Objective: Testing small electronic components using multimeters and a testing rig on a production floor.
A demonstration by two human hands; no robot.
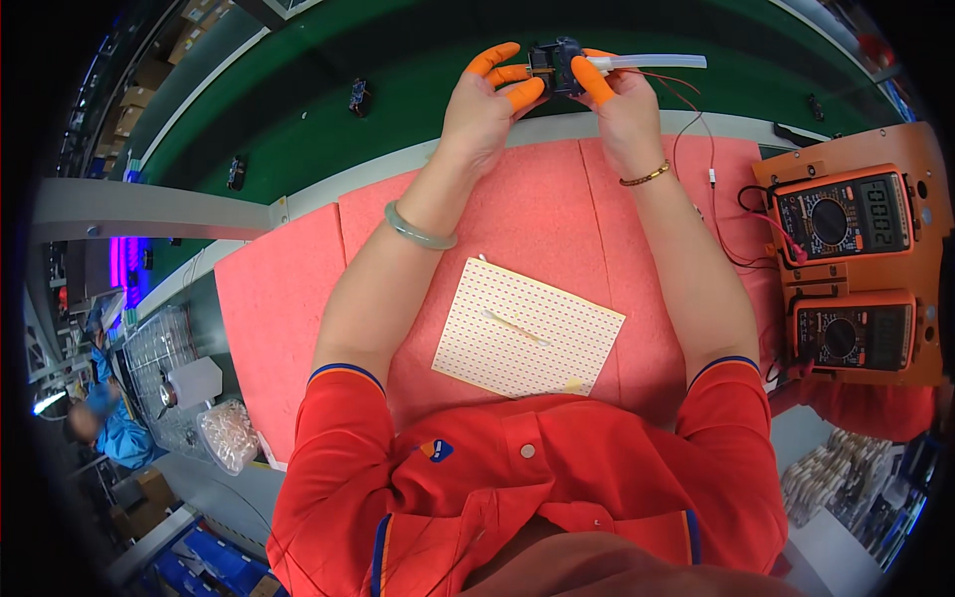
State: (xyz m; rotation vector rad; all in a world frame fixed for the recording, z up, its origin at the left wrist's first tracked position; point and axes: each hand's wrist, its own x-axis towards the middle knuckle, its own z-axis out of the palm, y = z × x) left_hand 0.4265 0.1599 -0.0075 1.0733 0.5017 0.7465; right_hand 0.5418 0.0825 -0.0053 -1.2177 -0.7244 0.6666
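Note:
At the far edge of the pink mat (537, 199), both hands hold a small dark electronic module (557, 68) over the green surface. My left hand (480, 114) closes on its left side, and my right hand (629, 114) grips its right side. Orange finger covers sit on several fingertips. A translucent white tube (662, 62) sticks out to the right from between my right fingers; its inner end is hidden. Thin red and dark wires (696, 109) run from near that hand down toward the meters. Below lies a white patterned sheet (477, 343) with a cotton swab (515, 327) on it.
Two multimeters (841, 217) (854, 335) rest in an orange holder (930, 189) at the right. More dark modules (358, 97) (236, 173) lie on the green belt (428, 70). A grey post (149, 211), a white bottle (194, 382) and a bag of swabs (229, 436) stand left.

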